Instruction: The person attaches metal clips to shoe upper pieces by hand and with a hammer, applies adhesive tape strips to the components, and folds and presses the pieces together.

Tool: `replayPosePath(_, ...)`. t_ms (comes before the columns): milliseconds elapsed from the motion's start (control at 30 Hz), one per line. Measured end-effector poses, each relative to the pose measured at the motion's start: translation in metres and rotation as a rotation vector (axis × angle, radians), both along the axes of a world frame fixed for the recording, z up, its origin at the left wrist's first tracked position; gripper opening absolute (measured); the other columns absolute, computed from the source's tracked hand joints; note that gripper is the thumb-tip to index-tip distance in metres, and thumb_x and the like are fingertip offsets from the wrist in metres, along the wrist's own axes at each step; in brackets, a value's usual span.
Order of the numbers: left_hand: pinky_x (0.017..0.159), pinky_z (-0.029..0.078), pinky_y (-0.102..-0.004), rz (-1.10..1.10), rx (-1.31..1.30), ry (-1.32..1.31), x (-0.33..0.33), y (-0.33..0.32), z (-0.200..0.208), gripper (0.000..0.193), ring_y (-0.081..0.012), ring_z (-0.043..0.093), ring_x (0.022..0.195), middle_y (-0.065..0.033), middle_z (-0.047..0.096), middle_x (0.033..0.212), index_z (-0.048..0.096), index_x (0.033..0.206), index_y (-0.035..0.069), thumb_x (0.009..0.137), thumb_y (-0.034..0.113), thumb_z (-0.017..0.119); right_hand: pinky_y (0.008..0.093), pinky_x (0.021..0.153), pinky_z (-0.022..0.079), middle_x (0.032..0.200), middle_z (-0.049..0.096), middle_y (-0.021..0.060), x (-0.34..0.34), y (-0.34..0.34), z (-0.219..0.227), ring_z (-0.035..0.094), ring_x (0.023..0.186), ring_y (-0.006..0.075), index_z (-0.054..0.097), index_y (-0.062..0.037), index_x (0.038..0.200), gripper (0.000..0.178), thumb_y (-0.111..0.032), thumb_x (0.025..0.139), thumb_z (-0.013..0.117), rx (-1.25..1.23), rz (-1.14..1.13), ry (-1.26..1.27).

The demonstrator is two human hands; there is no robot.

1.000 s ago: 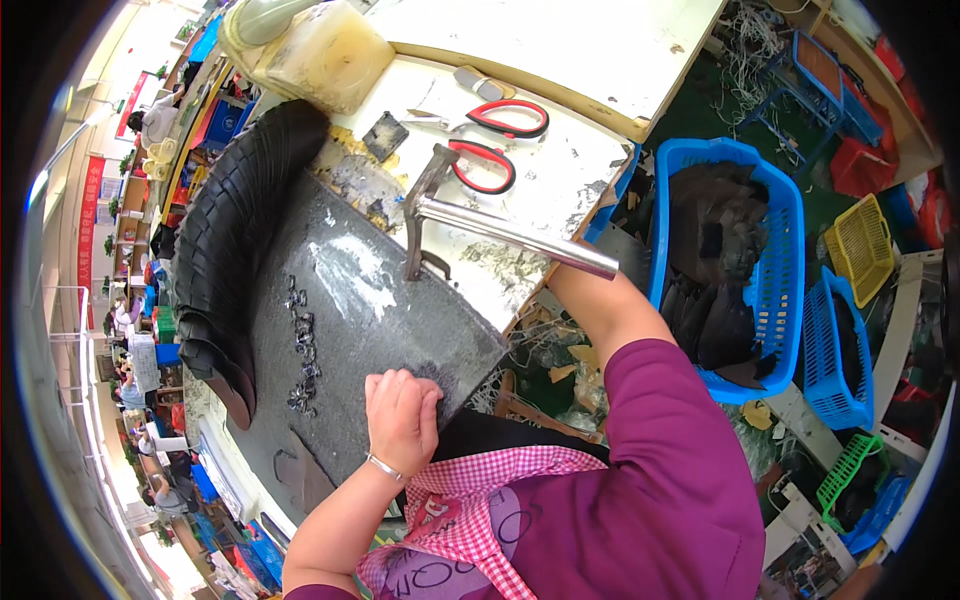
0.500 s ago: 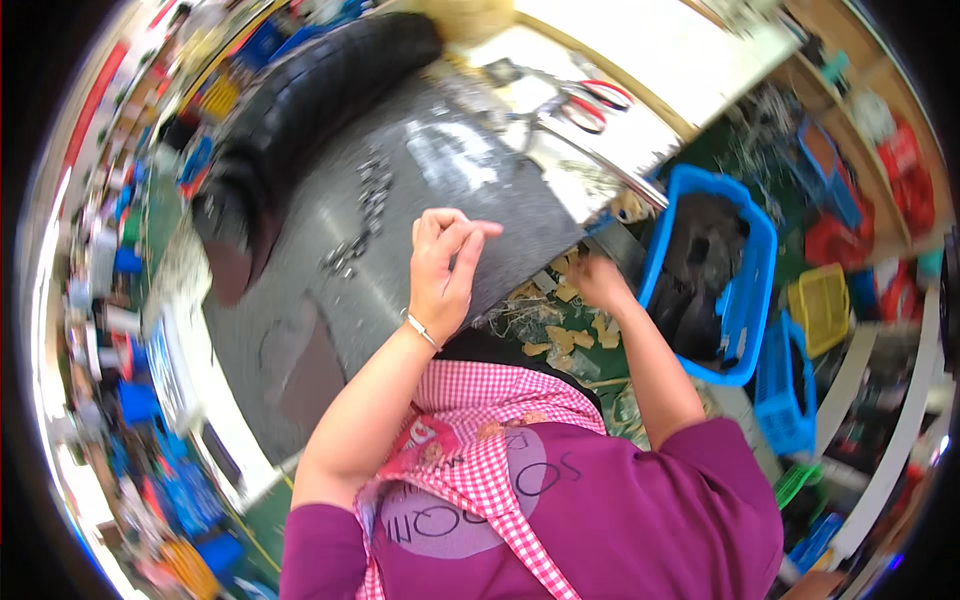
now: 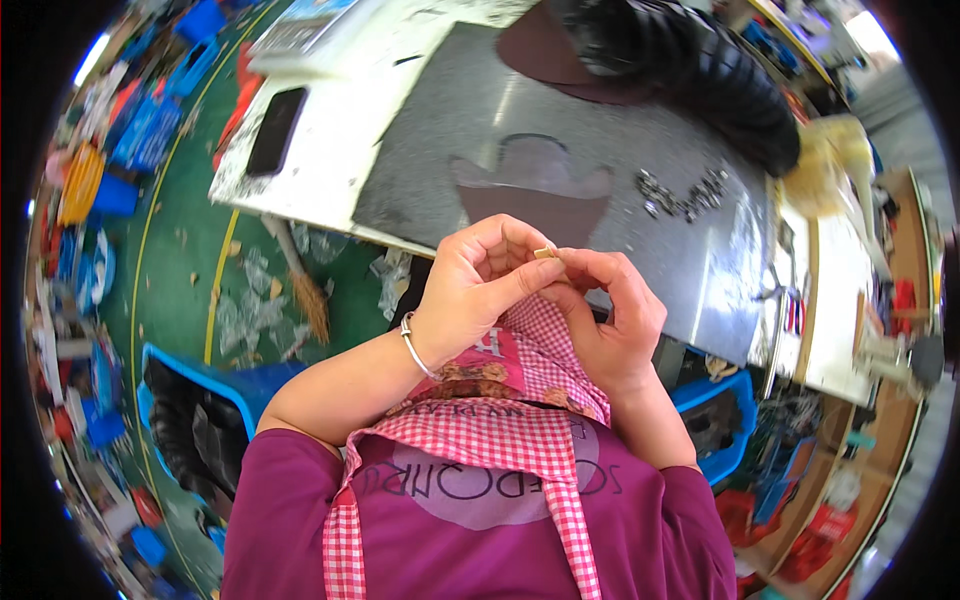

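Observation:
My left hand (image 3: 468,278) and my right hand (image 3: 615,318) meet in front of my apron, at the near edge of the table. Fingertips of both are pinched together around a small tan piece (image 3: 545,253), which is mostly hidden by the fingers. Just beyond them, a dark brown flat cut piece (image 3: 535,208) with a curved upper outline lies on the black work board (image 3: 420,175). To its right is a loose pile of small shiny metal parts (image 3: 685,197).
A long row of overlapped black pieces (image 3: 690,70) lies across the board's far side. A phone (image 3: 277,132) rests on the white tabletop at left. Blue baskets with black material stand on the floor at my left (image 3: 250,395) and right (image 3: 745,425). A broom (image 3: 308,300) leans beneath the table.
My view has swung left. My right hand has come up from beside the blue basket and tan scraps to join my left hand, and both now pinch the small tan piece.

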State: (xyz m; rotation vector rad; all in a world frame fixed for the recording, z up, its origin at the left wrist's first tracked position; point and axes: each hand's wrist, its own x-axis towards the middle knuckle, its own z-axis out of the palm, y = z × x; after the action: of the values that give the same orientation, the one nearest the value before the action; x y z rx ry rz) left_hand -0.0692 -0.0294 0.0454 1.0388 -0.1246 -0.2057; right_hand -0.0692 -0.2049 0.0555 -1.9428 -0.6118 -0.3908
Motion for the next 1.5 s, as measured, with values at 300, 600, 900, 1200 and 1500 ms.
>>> replayPosePath(300,0.079,0.059,-0.0256,0.062,0.207,0.147,0.023,0.059,-0.015,0.014,-0.0117,0.071,0.086,-0.0088,0.073,0.096,0.069,0.108,-0.003,0.096,0.005,0.069,0.0306,0.068,0.058,0.095,0.072,0.0127,0.065,0.042,-0.006,0.072,0.080,0.0222,0.074,-0.0031,0.111,0.030,0.004,0.082,0.076,-0.096,0.157,0.108)
replayPosePath(600,0.075,0.057,-0.0245,0.116,0.433,0.126,0.054,0.056,-0.011,0.013,-0.0116,0.071,0.082,-0.0085,0.073,0.094,0.071,0.103,-0.005,0.094,0.004,0.070,0.0340,0.066,0.057,0.095,0.070,0.0104,0.095,0.041,-0.021,0.070,0.077,0.0246,0.073,-0.0015,0.114,0.037,0.006,0.077,0.073,-0.276,0.178,-0.104)
replayPosePath(900,0.064,0.049,-0.0208,0.066,0.532,0.079,0.067,0.033,-0.019,0.006,-0.0057,0.064,0.071,-0.0020,0.070,0.081,0.071,0.093,-0.001,0.091,0.005,0.071,0.0350,0.066,0.056,0.095,0.070,0.0084,0.104,0.014,-0.020,0.069,0.077,0.0259,0.073,-0.0027,0.106,0.032,0.003,0.074,0.074,-0.382,0.157,-0.198)
replayPosePath(1200,0.062,0.049,-0.0238,0.104,0.740,-0.202,0.071,0.011,-0.015,0.006,-0.0091,0.064,0.066,-0.0046,0.067,0.074,0.069,0.084,0.001,0.079,0.000,0.073,0.0359,0.068,0.058,0.095,0.071,0.0103,0.091,-0.002,-0.008,0.072,0.078,0.0270,0.069,-0.0022,0.095,0.019,0.004,0.078,0.072,-0.309,0.105,0.188)
replayPosePath(1500,0.065,0.049,-0.0239,0.117,0.495,-0.139,0.072,0.016,-0.022,0.005,-0.0072,0.063,0.068,-0.0014,0.065,0.073,0.066,0.081,0.002,0.080,0.003,0.070,0.0217,0.058,0.050,0.090,0.071,0.0073,0.089,-0.005,-0.018,0.068,0.072,0.0109,0.065,0.0014,0.104,0.011,-0.003,0.094,0.061,0.536,0.075,0.972)
